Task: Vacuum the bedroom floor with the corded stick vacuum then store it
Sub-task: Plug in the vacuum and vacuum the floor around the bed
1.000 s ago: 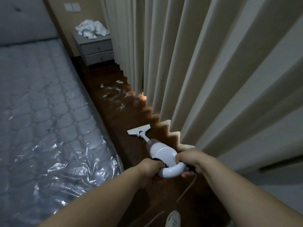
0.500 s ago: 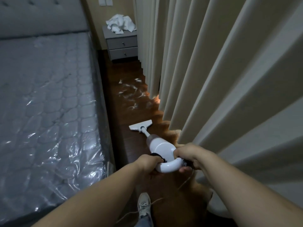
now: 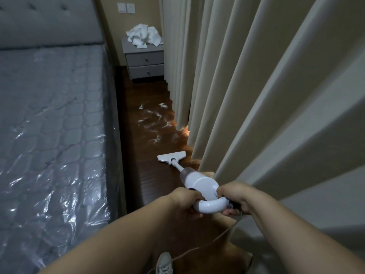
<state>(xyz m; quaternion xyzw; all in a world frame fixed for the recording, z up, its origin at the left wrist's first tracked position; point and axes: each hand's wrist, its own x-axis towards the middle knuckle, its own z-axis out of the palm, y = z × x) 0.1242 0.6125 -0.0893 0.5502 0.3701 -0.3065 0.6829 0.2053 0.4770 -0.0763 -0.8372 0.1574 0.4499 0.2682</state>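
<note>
I hold a white corded stick vacuum (image 3: 198,181) with both hands on its looped handle. My left hand (image 3: 182,202) grips the handle's left side and my right hand (image 3: 236,196) grips its right side. The vacuum's flat white floor head (image 3: 171,156) rests on the dark wooden floor (image 3: 158,180) between bed and curtain. Beyond the head lie scattered white paper scraps (image 3: 153,120). The pale cord (image 3: 205,247) trails back from the handle past my white shoe (image 3: 164,263).
A plastic-wrapped mattress (image 3: 51,135) fills the left side. Long beige curtains (image 3: 256,86) hang along the right, close to the vacuum. A grey two-drawer nightstand (image 3: 145,63) with crumpled white paper (image 3: 144,37) on top closes the far end of the narrow aisle.
The view has swung so the aisle sits further right and more of the mattress shows. The vacuum head has slid forward toward the scraps. Both hands keep their grip.
</note>
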